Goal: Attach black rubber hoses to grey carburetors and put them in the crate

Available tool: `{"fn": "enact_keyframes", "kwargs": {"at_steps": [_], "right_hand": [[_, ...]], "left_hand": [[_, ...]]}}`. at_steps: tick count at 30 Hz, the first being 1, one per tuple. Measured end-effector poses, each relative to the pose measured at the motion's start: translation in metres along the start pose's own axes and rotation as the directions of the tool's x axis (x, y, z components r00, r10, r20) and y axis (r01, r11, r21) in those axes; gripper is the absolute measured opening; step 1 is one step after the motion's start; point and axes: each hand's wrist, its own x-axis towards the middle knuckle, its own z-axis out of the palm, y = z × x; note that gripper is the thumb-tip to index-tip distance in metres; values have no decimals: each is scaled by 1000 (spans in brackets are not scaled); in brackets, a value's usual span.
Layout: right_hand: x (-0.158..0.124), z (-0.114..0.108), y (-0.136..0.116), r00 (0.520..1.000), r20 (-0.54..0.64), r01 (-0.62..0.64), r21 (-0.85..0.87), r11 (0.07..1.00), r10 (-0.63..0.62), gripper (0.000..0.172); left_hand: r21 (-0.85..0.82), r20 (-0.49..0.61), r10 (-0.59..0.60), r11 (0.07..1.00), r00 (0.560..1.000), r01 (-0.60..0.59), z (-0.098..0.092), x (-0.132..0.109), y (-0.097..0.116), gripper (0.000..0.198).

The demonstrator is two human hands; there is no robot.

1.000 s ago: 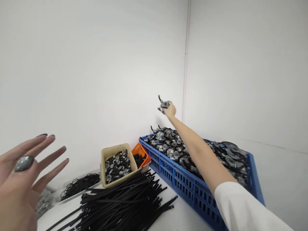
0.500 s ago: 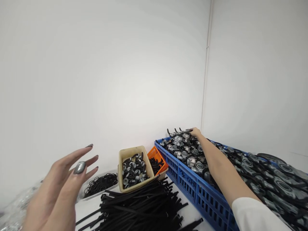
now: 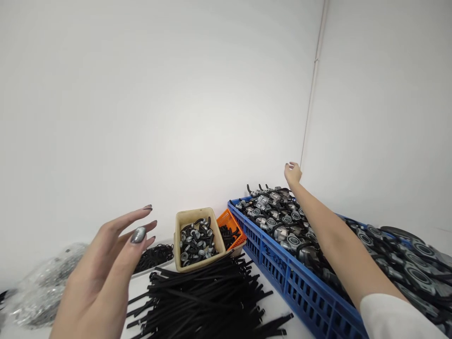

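My left hand is raised at the lower left, fingers apart and holding nothing, near the black rings. My right hand is above the far end of a blue crate, its fingers curled but apart, with nothing seen in them. The crate is heaped with metal and clear-plastic parts with black hoses. Between my arms, a pile of black straps or tubes lies on the white table.
A cream bin holds short black hoses with metal fittings. Beside it an orange basket contains small black pieces. Clear plastic bags lie at the left. White walls stand behind.
My right hand has lifted off the parts at the crate's far end, and its fingers have opened. My left hand has shifted slightly right in view, still open.
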Motion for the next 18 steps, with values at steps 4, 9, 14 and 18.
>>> {"fn": "enact_keyframes", "kwargs": {"at_steps": [4,9,14,18], "right_hand": [[-39,32,-89,985,-2,171,184,968,-174,42],[-165,50,-213,816,149,241,791,563,-559,39],[-313,-25,-236,309,228,-187,967,176,-923,59],[-364,-78,-188,-57,252,-247,934,258,-966,82]], "left_hand": [[-29,38,37,999,999,-36,-1,-6,7,49],[-132,1,68,989,998,-67,-3,-4,10,51],[-173,-25,127,976,992,-130,-7,6,6,67],[-128,114,86,989,990,-71,1,-8,4,92]]}}
